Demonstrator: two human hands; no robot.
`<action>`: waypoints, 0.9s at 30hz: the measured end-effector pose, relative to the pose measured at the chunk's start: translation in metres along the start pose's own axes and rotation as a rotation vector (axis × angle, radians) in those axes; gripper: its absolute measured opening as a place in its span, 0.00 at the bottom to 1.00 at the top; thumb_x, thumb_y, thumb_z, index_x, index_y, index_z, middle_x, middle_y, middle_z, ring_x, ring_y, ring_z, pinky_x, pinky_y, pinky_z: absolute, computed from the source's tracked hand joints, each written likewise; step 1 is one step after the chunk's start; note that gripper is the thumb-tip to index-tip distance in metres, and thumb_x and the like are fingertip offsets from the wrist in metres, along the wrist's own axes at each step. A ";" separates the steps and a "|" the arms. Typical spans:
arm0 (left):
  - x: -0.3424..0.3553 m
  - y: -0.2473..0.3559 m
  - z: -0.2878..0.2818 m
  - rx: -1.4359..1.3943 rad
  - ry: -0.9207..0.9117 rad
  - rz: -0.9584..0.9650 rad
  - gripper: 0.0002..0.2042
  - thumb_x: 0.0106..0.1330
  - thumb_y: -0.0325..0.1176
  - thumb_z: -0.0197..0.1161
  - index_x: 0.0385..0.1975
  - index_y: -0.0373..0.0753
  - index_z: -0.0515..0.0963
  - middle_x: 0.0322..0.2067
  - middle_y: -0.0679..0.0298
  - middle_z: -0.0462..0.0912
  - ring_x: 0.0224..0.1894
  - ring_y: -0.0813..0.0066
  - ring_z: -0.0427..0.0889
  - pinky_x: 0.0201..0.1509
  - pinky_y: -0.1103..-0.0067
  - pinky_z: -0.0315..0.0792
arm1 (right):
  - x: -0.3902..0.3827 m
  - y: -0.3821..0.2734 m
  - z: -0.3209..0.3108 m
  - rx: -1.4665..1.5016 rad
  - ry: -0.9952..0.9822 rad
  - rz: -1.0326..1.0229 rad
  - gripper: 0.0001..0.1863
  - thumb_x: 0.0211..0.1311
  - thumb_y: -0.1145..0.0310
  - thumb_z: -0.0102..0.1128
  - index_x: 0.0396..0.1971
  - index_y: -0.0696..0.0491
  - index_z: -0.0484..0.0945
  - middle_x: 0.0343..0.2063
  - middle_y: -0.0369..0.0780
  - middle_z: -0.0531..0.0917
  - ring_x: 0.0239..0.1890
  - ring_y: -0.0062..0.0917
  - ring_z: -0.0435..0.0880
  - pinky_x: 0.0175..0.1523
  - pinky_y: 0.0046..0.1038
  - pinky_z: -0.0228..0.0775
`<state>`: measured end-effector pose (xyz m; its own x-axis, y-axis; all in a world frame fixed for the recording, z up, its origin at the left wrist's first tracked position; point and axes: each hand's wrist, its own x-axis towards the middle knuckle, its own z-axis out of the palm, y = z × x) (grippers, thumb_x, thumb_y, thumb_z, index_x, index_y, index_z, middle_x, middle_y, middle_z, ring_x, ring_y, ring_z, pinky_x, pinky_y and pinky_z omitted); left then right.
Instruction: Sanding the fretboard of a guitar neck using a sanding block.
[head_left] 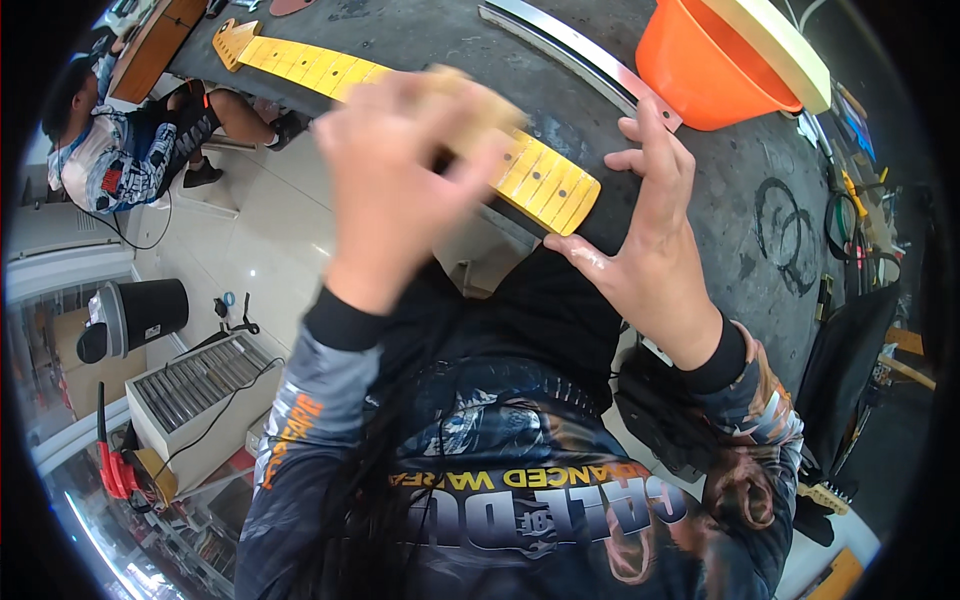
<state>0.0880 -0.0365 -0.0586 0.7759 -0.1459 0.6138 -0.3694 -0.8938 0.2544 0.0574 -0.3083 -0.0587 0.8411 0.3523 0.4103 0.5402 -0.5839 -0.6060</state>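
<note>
Lying slantwise across a dark, scuffed table, one yellow guitar neck with dark fret lines runs from its headstock at the upper left to its squared heel near the table's front edge. The person's left hand is over the middle of the neck, fingers curled around what seems to be a small tan block, though blur leaves its make uncertain. The right hand lies flat on the table just beside the heel, fingers spread wide and holding nothing, the thumb reaching toward the neck's end. Beyond the right hand, one long pale metal strip lies on the table, and next to it stands one orange plastic tub with a cream-coloured oval board resting across its rim. Dark ring marks stain the table to the right. Below the table's left edge, on the pale tiled floor, one other person sits in a patterned shirt. Nearer the camera stand one black bin with a swing lid, one grey slatted box and one red power tool.
</note>
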 end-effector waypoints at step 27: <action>0.003 0.029 -0.002 0.042 -0.067 -0.024 0.20 0.64 0.46 0.87 0.54 0.48 0.96 0.54 0.58 0.91 0.59 0.54 0.85 0.63 0.55 0.73 | -0.007 0.005 -0.012 0.164 0.121 0.018 0.64 0.49 0.93 0.45 0.95 0.56 0.48 0.85 0.53 0.60 0.88 0.49 0.69 0.92 0.58 0.61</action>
<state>0.0791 -0.0618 -0.0483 0.8174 -0.1510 0.5559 -0.3295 -0.9142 0.2361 0.0537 -0.3225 -0.0560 0.8470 0.2469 0.4708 0.5301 -0.4586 -0.7132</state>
